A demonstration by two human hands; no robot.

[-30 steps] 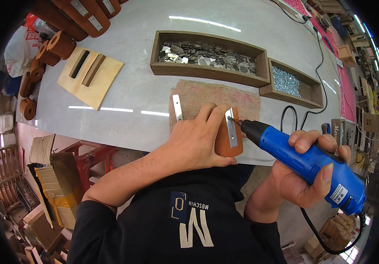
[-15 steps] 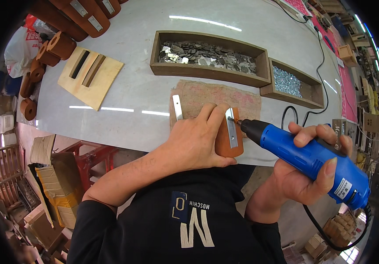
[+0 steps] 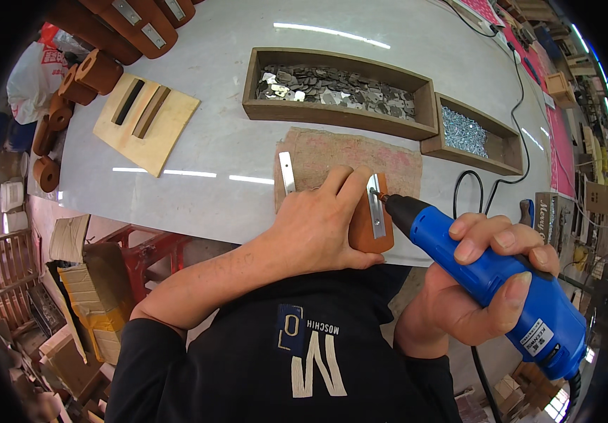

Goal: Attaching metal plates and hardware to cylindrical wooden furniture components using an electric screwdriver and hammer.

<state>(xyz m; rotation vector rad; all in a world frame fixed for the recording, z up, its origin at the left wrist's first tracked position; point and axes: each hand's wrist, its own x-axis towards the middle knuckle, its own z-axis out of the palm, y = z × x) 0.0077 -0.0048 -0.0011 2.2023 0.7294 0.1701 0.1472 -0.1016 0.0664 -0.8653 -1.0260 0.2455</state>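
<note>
My left hand (image 3: pixel 318 225) presses a reddish-brown wooden block (image 3: pixel 369 238) against the near edge of the table, fingers over its left side and thumb at its bottom. A narrow silver metal plate (image 3: pixel 378 218) lies along the block's face. My right hand (image 3: pixel 484 282) grips a blue electric screwdriver (image 3: pixel 434 233) with a black nose, slanted down to the right. Its bit meets the upper end of the plate; the screw there is too small to make out. Left of my left hand, another silver strip (image 3: pixel 287 171) with holes rests on a brown cloth (image 3: pixel 339 150).
Beyond the cloth stand a long wooden tray (image 3: pixel 332 121) of flat metal pieces and a smaller tray (image 3: pixel 473 161) of screws. A slotted pale board (image 3: pixel 170 134) lies to the left, near brown wooden pieces (image 3: pixel 96 69). A black cord (image 3: pixel 508 179) runs on the right.
The screwdriver's rear end has swung down and slightly left, the bit staying at the plate's upper end. My right fingers have shifted and curl closer round its body. My left hand holds its place.
</note>
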